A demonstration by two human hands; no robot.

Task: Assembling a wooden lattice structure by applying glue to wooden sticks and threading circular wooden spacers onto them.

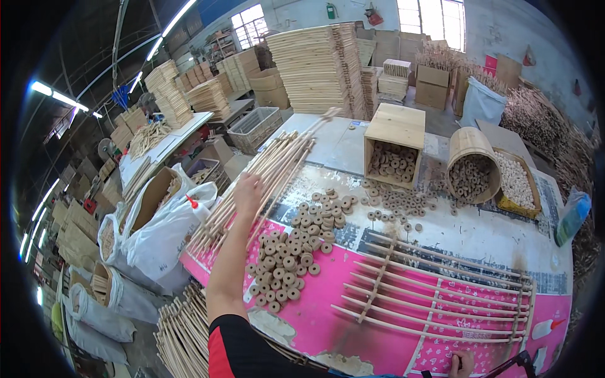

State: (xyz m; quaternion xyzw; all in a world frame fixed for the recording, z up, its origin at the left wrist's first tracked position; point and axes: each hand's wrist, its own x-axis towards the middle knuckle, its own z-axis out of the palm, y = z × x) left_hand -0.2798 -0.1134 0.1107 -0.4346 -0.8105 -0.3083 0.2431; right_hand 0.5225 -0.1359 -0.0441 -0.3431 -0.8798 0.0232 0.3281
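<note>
My left hand (247, 191) is lying over a sloping heap of pale wooden rods (282, 165) on the left side of the worktable (340, 148). My fingers are curling down toward the rods, but they are mostly facing away from view, so I cannot tell whether they are closing around any. My bare left forearm (228, 277) is reaching up from a black and red sleeve (242, 349). The rods are leaning at a slant, their far ends pointing toward the tall stack of wooden slats (309, 69).

My right hand (463, 363) is showing only partly at the lower edge, near the pink covering (321, 296). Its fingers are bending inward; I cannot tell whether they are holding anything. Just beyond it a ladder-like rod frame (435, 305) is lying flat, its long rods running side by side across two crosspieces. A white bottle with a red tip (543, 328) is lying to its right.

Between the heap and the frame, ring-shaped wooden discs (283, 261) are spilling in a loose pile. Farther back, an open wooden box (403, 125) and a round wooden tub (464, 140) are lying on their sides, holding more discs, and a shallow tray (520, 210) beside the tub is holding small pale pieces.
</note>
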